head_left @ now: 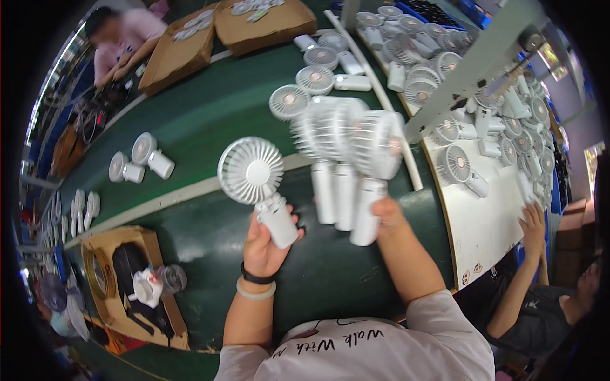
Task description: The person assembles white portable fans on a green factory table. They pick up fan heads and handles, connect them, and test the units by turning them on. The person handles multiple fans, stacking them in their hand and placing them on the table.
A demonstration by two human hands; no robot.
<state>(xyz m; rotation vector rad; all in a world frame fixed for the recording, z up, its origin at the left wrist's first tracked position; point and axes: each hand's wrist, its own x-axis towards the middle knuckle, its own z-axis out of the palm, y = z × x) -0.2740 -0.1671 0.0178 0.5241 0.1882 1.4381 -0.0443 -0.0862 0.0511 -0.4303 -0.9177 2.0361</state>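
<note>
My left hand (pixel 262 251) is closed around the handle of a white handheld fan (pixel 255 170), its round slatted head tilted up and to the left. In my right hand (pixel 389 219) is a row of three white handheld fans (pixel 365 206), side by side with their heads up and slightly blurred. Its fingers close on the rightmost handle; how they reach the other two is hidden. Both hands are raised over the dark green work surface (pixel 318 273). Beyond the right-hand fans, several more handheld fans (pixel 315 80) lie on the green belt.
A white-topped table (pixel 470 222) at right bears a heap of fans; a co-worker's hand (pixel 532 222) reaches its edge. A metal post (pixel 470 76) leans above it. Two fans (pixel 145 148) lie at left. A cardboard tray (pixel 162 254) holds tape and a bottle. Another person (pixel 124 47) sits far left.
</note>
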